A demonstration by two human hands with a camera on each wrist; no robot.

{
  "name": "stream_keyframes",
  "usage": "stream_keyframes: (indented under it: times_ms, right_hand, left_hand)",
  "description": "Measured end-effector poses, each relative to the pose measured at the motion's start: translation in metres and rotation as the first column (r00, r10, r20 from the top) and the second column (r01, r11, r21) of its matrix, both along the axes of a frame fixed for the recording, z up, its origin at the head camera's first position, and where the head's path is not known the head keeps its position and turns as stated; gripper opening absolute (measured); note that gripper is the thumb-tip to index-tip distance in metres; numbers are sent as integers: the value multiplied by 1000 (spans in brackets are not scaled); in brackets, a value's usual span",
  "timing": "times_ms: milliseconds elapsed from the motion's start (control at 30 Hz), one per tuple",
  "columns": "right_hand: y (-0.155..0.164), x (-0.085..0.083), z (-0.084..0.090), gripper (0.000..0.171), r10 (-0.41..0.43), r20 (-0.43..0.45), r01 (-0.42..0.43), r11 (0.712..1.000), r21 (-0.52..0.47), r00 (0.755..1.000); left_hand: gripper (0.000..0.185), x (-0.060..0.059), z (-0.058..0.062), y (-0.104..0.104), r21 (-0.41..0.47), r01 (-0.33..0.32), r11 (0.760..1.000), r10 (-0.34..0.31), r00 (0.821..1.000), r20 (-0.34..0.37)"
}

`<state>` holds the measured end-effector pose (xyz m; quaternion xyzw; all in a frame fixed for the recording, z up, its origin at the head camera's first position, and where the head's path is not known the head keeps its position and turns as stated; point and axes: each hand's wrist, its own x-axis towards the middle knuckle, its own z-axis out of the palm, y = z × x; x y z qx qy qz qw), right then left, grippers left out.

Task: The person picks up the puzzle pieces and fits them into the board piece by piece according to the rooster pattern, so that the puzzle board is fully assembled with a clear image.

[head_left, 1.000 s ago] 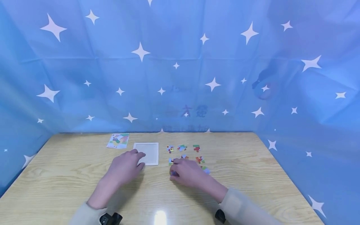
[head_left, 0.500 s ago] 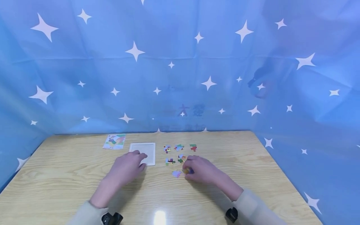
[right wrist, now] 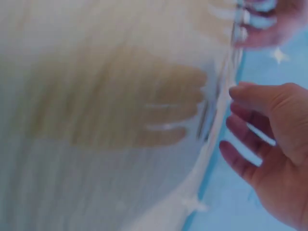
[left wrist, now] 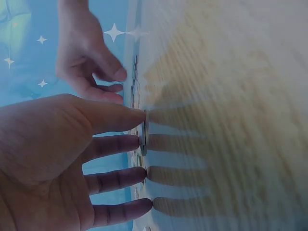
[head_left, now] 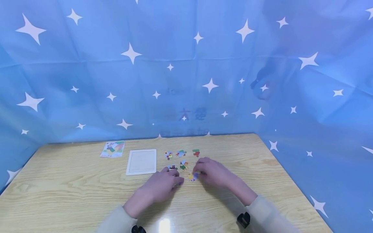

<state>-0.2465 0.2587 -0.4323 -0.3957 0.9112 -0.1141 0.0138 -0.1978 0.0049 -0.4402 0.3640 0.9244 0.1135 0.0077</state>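
My left hand (head_left: 163,185) is low over the table, its thumb and fingertips touching a mostly hidden purple puzzle piece (head_left: 181,183). In the left wrist view the fingers are fairly straight, and the thumb and index fingertip meet that thin piece (left wrist: 145,134). To its right, my right hand (head_left: 214,173) hovers beside a yellow-and-blue puzzle piece (head_left: 191,176) lying on the table. The right wrist view shows its fingers loosely bent and apart, with nothing between them. Just beyond the hands lie a green-and-orange puzzle piece (head_left: 184,166) and a dark-patterned puzzle piece (head_left: 172,167).
A white puzzle frame (head_left: 142,161) lies left of the pieces, and a picture card (head_left: 112,149) farther left. Three more pieces form a back row, including a red-and-green puzzle piece (head_left: 196,152). A blue starry curtain (head_left: 163,74) hangs behind the wooden table (head_left: 73,194).
My left hand has moved right from the white frame to the purple piece. My right hand has moved right and let the yellow-and-blue piece rest on the table. The head view has shifted slightly.
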Motion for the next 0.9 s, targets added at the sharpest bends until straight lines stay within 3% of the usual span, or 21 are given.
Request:
stream_keyframes:
  times_ms: [100, 167, 233, 300, 467, 533, 600, 767, 900]
  right_hand:
    - [8, -17, 3, 17, -163, 87, 169, 983, -71, 983]
    - [9, -31, 1, 19, -264, 169, 285, 951, -117, 950]
    - [7, -46, -3, 24, -329, 235, 368, 918, -147, 915]
    - [3, -58, -8, 31, -359, 263, 404, 903, -146, 896]
    - [-12, -74, -10, 32, -350, 292, 393, 913, -106, 890]
    - [-20, -74, -7, 29, -325, 326, 376, 921, -105, 888]
    - [-25, -72, -6, 26, -300, 336, 349, 933, -94, 893]
    - [-34, -71, -4, 23, -270, 303, 310, 946, -91, 914]
    - [-46, -74, -3, 23, -218, 251, 244, 967, -76, 943]
  left_hand:
    - [17, -1, 2, -1, 5, 1, 1000, -1, 1000, -3]
    - [13, -2, 3, -4, 24, 4, 1000, -4, 1000, 9]
    - [12, -6, 3, -7, 53, 5, 999, -6, 1000, 31]
    - [12, -15, 2, -9, 84, -11, 996, 9, 999, 33]
    - [27, -51, 2, -15, 141, -163, 976, 164, 986, 10]
    - [29, -65, 1, -19, 112, -231, 966, 230, 973, 22]
    - [19, -75, 0, -22, 56, -264, 963, 263, 964, 36]
    - [23, -79, -4, -21, -14, -241, 970, 241, 969, 51]
    - [14, -78, -1, -14, -31, -227, 973, 228, 971, 66]
